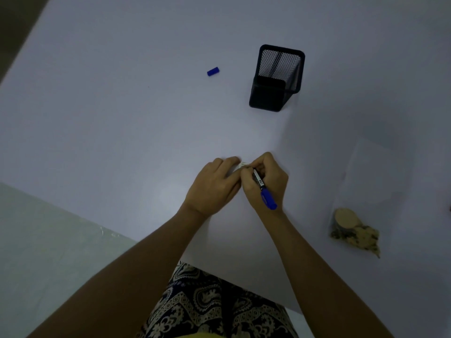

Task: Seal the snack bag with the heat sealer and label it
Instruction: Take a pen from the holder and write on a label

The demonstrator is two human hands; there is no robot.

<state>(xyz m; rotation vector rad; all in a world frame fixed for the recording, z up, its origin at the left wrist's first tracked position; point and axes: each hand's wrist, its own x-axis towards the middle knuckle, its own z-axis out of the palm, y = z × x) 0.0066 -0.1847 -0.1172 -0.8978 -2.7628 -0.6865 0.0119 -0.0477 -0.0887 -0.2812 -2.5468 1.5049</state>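
The scene is dim and bluish, the white tabletop reading grey — brightest in a soft patch near the hands. Corners fall darker, and the wide lens bends the tabletop's edges. Detail is soft and slightly noisy throughout.

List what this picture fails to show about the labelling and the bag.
- Label: head view; only a white sliver shows between the left hand and right hand. Any writing is hidden.
- Pen tip: covered by the right fingers.
- Snack bag: clear film fades into the dim table; its seal cannot be judged.
- Dark object at the right edge: cut off.
- Heat sealer: not in view.
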